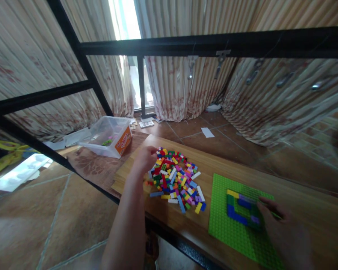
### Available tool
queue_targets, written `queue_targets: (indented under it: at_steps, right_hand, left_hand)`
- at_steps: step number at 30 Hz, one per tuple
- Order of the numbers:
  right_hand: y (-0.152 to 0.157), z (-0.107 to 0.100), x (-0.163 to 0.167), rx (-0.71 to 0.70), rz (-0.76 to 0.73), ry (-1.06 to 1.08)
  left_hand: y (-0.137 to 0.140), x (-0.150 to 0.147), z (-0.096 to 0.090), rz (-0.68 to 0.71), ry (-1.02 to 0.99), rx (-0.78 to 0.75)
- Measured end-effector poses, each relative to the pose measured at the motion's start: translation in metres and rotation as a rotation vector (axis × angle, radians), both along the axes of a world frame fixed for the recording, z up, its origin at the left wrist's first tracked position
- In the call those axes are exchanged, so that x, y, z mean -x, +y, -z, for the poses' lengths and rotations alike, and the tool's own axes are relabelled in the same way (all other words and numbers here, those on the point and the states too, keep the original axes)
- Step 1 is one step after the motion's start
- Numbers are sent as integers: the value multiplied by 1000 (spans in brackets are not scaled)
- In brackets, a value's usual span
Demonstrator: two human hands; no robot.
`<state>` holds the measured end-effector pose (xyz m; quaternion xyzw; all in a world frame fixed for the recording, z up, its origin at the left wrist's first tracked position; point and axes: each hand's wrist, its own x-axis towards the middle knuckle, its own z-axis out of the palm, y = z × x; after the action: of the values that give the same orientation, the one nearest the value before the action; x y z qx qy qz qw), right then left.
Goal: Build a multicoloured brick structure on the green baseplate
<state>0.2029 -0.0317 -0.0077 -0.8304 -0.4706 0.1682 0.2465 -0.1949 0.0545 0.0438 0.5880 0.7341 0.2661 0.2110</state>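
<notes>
My left hand (144,160) is at the left far edge of a heap of mixed plastic building bricks (176,178), fingers curled together; what lies between the fingertips is hidden. A green studded baseplate (225,228) lies on the board to the right of the heap. On it sits a rectangular outline of bricks (238,217) in blue, yellow, green and purple, with an open middle. My right hand (284,225), blurred, rests over the baseplate's right edge, its fingertips beside the outline's right side. Whether those fingers grip anything cannot be made out.
Bricks and baseplate share a long wooden board (307,202). A clear plastic box (101,140) with an orange label and a few pieces inside stands at left on a brown cloth (87,165). Black metal bars (163,47) cross in front of curtains. White paper (207,132) lies on the tiled floor.
</notes>
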Motion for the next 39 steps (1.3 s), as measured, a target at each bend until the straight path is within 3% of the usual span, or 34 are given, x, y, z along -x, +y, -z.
queue_targets:
  at_steps: [3, 6, 15, 24, 30, 39]
  right_hand:
    - [0, 2, -2, 8, -12, -1]
    - [0, 5, -1, 5, -35, -2]
    - [1, 6, 6, 22, -64, -11]
    - [1, 4, 11, -73, -79, 20]
    - [1, 5, 12, -140, -92, 44]
    - [-2, 4, 16, -244, -142, 67]
  left_hand:
    - [-5, 23, 0, -59, 111, 95]
    - [-6, 26, 3, -49, 116, 92]
    - [3, 12, 16, 78, 91, 70]
    - [22, -9, 24, 86, 302, -78]
    - [34, -25, 33, 106, 331, 6]
    - [32, -29, 26, 137, 373, 89]
